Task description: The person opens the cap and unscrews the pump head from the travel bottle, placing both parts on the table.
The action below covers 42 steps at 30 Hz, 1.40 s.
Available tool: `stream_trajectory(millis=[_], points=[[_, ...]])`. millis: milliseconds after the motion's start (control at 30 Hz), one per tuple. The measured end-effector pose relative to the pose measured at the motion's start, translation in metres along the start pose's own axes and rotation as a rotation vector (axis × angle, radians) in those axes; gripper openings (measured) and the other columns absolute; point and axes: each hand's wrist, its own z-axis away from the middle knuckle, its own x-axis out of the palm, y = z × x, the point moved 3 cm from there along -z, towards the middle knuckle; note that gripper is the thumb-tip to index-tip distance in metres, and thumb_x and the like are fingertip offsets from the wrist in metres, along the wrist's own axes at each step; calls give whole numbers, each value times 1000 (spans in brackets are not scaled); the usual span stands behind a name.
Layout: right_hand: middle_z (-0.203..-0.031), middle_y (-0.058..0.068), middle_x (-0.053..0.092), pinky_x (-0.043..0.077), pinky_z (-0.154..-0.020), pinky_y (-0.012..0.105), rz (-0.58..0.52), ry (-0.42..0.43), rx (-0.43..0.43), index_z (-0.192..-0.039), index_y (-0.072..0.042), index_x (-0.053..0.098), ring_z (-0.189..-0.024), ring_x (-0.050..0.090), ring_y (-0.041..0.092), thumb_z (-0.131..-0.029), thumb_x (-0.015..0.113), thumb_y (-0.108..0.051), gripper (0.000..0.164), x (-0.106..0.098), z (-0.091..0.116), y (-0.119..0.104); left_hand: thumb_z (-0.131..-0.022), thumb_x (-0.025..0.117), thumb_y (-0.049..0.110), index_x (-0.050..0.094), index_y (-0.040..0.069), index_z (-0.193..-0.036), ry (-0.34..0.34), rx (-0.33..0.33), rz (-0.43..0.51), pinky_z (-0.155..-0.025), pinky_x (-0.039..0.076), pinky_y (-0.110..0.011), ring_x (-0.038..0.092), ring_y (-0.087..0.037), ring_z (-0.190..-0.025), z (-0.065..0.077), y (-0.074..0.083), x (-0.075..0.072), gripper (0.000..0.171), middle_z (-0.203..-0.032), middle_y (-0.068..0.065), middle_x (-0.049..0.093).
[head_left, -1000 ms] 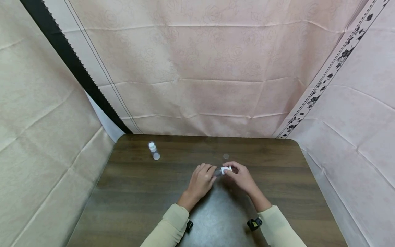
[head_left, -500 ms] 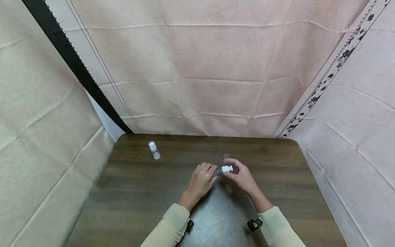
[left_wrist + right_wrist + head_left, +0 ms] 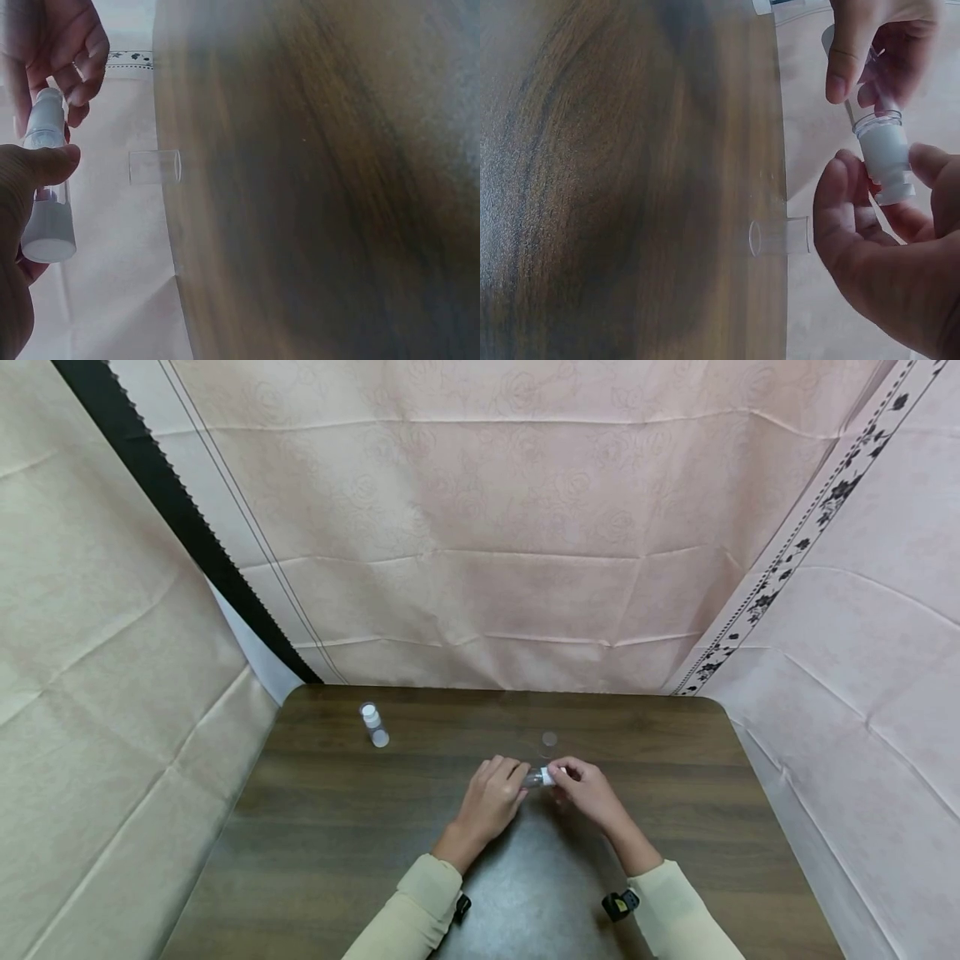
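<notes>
A small pump bottle with a clear body, white base and white pump top is held above the table, tilted. My left hand grips it round the clear body, the thumb laid across it in the left wrist view. At the other end, my right hand pinches the white pump top, with its thumb against the collar in the right wrist view. Just beyond the hands stands a clear cylindrical cap, touched by neither hand. The left palm hides part of the bottle.
A second small bottle with a white top stands near the far left corner of the wooden table. Pale cloth hangs behind the far edge and along both sides. Dark wrist cameras sit at both cuffs.
Half a second ago the right fingers were spread wider around the pump top; now they have come together on it, and the clear cap shows more fully. The left hand has barely moved.
</notes>
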Motion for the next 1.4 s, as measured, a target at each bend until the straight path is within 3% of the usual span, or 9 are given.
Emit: stream_trajectory(millis=[100, 300, 400, 633, 933, 1200, 1400], points=[[-99, 26, 68, 58, -69, 36, -41, -29, -10, -120, 2, 67, -83, 67, 33, -104, 64, -20, 27, 0, 0, 2, -78, 92, 21, 75, 9, -107, -6, -7, 5, -69, 51, -28, 65, -16, -85, 1, -1, 0, 35, -99, -2, 73], [-122, 18, 68, 57, -80, 25, -27, -27, -79, -127, -5, 67, -103, 67, 23, -98, 71, -12, 30, -1, -1, 1, -84, 88, 27, 76, 9, -110, -33, -45, 41, -73, 53, -26, 65, -15, -88, 3, -3, 2, 33, -102, -2, 74], [-129, 22, 67, 54, -87, 22, -47, -23, -133, -129, -4, 65, -112, 66, 25, -95, 73, -5, 35, -1, -1, 0, -85, 87, 29, 76, 10, -111, -49, -66, 59, -74, 54, -27, 65, -15, -89, 4, -4, 2, 34, -103, -2, 73], [-125, 24, 68, 51, -91, 18, -88, 36, -177, -129, 0, 62, -114, 65, 29, -89, 78, -1, 43, 0, -2, -1, -83, 89, 29, 74, 10, -111, -60, -79, 101, -75, 55, -30, 65, -16, -90, 4, -2, 4, 36, -102, -2, 72], [-125, 28, 62, 52, -87, 14, -121, 136, -107, -129, 5, 56, -109, 64, 19, -84, 80, 5, 51, 5, 0, -2, -82, 90, 29, 74, 10, -112, -59, -108, 123, -79, 57, -32, 66, -16, -91, 4, 1, 4, 39, -102, -1, 72], [-130, 29, 64, 55, -92, 19, -145, 166, -106, -127, 5, 55, -118, 65, 32, -85, 78, 8, 48, 5, 0, -1, -85, 87, 31, 74, 9, -114, -97, -130, 131, -82, 58, -32, 67, -17, -91, 4, -1, 6, 39, -102, -3, 73], [-127, 26, 60, 55, -87, 14, -88, 254, -115, -126, 7, 57, -116, 66, 37, -85, 79, 8, 47, -2, -3, 0, -84, 88, 31, 74, 9, -115, -110, -161, 122, -83, 59, -31, 69, -16, -94, 5, -8, 6, 40, -103, -3, 74]])
